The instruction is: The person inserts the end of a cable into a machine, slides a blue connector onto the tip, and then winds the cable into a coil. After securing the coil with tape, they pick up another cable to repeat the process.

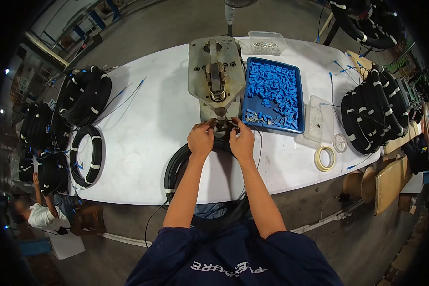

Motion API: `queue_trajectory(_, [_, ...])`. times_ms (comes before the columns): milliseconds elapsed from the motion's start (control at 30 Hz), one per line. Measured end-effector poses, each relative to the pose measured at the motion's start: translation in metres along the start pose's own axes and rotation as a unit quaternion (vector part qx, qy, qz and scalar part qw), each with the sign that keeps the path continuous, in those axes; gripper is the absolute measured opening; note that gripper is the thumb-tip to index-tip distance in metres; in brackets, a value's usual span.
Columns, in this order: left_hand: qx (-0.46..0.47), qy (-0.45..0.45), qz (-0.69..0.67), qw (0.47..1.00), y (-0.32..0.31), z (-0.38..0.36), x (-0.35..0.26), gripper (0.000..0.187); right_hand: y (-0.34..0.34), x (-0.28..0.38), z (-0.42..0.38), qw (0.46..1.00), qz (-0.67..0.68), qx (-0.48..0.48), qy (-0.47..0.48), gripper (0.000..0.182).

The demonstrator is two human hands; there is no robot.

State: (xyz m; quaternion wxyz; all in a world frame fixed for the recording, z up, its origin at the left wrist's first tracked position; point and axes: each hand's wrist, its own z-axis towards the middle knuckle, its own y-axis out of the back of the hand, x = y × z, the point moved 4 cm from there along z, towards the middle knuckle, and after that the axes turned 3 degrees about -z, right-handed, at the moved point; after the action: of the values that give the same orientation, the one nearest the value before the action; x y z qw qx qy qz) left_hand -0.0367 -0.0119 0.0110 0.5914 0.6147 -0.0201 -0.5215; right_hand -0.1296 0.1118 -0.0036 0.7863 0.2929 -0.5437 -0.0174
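Black cable coil [173,164] at 6 o'clock of press ram [220,112].
Left hand [201,139] at 7, right hand [242,142] at 5; fingers curled in, can't tell what's pinched. Should keep fingers clear, wrists steady. Blue tray [271,126] at 2.

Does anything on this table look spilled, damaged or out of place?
No spill or damage stands out: the small blue pieces lie in their tray. One mild oddity: the black cable coil before the metal machine overhangs the table, perhaps deliberately.
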Motion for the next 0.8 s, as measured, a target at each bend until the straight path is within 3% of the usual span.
queue_trajectory(633, [-0.032, -0.055, 0.014, 0.998, -0.0027, -0.0015, 0.0019, 0.031, -0.0026, -0.0058, -0.0003, 1.0, -0.013, -0.02, 0.018, 0.036])
queue_trajectory(800, [0.006, -0.01, 0.011, 1.0, 0.0021, -0.0005, -0.0031, 0.029, -0.0002, -0.0021, -0.0002, 1.0, -0.026, -0.002, -0.003, 0.036])
